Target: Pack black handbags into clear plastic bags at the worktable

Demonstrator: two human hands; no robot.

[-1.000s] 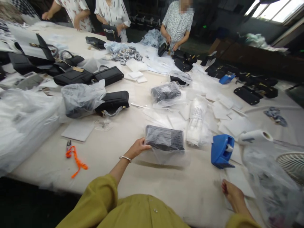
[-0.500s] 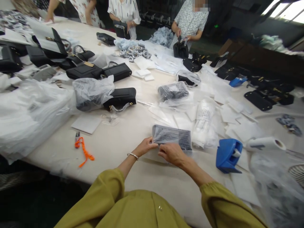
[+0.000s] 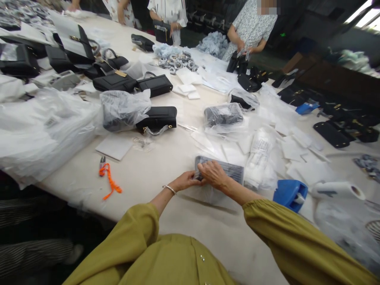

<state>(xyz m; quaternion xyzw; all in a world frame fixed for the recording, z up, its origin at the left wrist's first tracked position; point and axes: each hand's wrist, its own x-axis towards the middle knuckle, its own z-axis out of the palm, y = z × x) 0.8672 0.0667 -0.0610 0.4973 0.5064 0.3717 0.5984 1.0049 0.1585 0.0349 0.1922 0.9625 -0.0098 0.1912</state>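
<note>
A dark purse wrapped in a clear plastic bag (image 3: 230, 171) lies on the white table (image 3: 154, 174) right in front of me. My left hand (image 3: 184, 181) grips the bag's near left corner, fingers closed on it. My right hand (image 3: 214, 174) lies across the top of the same bag, fingers curled over its left end, touching my left hand. Loose plastic from the bag's mouth trails toward me below both hands. Both sleeves are mustard yellow, and a thin bracelet sits on my left wrist.
A blue tape dispenser (image 3: 290, 194) and a white roll (image 3: 337, 190) sit to the right. Orange-corded snips (image 3: 107, 176) lie to the left, with black handbags (image 3: 156, 117) and bagged purses (image 3: 223, 114) beyond. Three people (image 3: 251, 27) work at the far edge.
My right hand came in from the lower right and settled on the bagged purse beside my left hand. The view has shifted a little to the left.
</note>
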